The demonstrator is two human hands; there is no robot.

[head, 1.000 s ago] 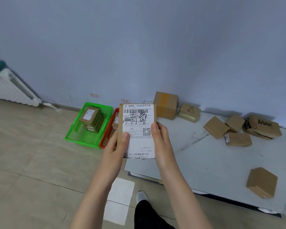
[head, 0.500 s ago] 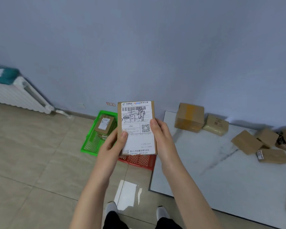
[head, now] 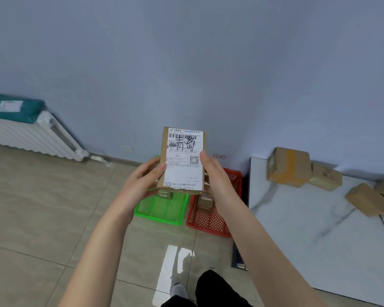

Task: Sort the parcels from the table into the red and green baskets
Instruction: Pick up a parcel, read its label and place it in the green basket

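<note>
Labelled parcel [head: 182,159] in both hands, above baskets [head: 211,220].

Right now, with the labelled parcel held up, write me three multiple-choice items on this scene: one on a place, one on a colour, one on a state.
1. Where do the two baskets stand?
A. on the table
B. on the floor beside the table
C. on the radiator

2. Which colour is the basket nearer the table?
A. red
B. green
C. blue

3. How is the labelled parcel held?
A. in the left hand alone
B. lying on the table
C. between both hands, label toward the camera

Answers:
1 B: the green basket and the red basket sit on floor tiles left of the table.
2 A: the red one adjoins the table edge.
3 C: the left hand and the right hand grip the sides of the labelled parcel, its barcode label facing the camera.
</note>
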